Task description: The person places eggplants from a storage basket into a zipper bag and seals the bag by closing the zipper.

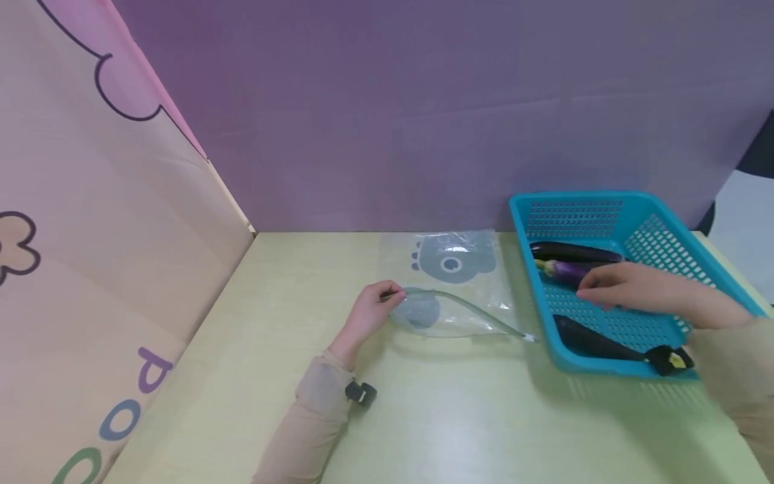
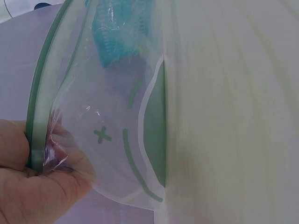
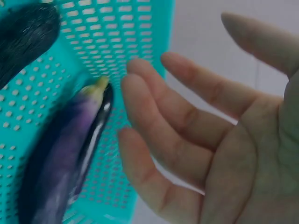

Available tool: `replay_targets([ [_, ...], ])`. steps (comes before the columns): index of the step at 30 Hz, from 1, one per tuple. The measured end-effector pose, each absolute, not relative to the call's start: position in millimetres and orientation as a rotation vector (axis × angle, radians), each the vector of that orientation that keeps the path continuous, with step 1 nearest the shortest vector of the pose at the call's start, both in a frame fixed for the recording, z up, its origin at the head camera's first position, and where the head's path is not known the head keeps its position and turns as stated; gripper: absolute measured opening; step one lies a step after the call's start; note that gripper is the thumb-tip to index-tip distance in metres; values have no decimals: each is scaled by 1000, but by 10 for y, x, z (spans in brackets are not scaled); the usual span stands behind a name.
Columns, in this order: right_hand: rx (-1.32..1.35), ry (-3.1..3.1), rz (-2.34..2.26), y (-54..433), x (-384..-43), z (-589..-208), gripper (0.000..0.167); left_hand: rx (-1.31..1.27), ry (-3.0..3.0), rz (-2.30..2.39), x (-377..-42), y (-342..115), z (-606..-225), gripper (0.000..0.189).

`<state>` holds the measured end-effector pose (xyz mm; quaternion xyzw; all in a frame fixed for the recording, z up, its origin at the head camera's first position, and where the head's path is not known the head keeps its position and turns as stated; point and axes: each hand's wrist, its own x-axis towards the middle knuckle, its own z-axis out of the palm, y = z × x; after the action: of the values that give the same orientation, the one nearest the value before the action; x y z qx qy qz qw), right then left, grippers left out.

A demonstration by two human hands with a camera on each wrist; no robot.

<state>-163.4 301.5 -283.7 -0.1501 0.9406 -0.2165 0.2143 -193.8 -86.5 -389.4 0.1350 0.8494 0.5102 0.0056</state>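
Note:
My left hand point(image 1: 367, 314) pinches the green zip edge of a clear zip bag point(image 1: 453, 259), lifting its mouth off the table. The bag has a printed green figure, and a white slider point(image 1: 529, 337) sits at the right end of the zip. The thumb shows through the plastic in the left wrist view. Over a blue basket point(image 1: 559, 363) hovers my right hand point(image 1: 647, 290), fingers loosely bent and holding nothing. In the basket lie a dark eggplant point(image 1: 574, 253) at the back, a purple eggplant point(image 3: 70, 135) beside it and another dark eggplant point(image 1: 595, 339) at the front.
The basket stands at the right side of the pale table point(image 1: 447, 417), with the bag to its left. A purple partition point(image 1: 375, 121) rises behind the table, and a printed panel point(image 1: 103, 255) borders the left side.

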Motion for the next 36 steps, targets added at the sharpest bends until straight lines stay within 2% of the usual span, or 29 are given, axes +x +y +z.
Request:
replay_targets([
  [18,-381,2442,-522,3256,-1867,-2843,56,404,2649,1591,-1946,-861,-3895,13],
  [25,-450,2360,-422,3196,-1943,-2932,73,384,2643,1601,-1941,-870,-3910,12],
  [32,-404,2317,-360,3095,-1975,-3044,92,375,2624,1603,-1940,-875,-3917,15],
  [36,-353,2239,-457,3063,-1977,-3100,98,377,2624,1600,-1939,-874,-3918,15],
])
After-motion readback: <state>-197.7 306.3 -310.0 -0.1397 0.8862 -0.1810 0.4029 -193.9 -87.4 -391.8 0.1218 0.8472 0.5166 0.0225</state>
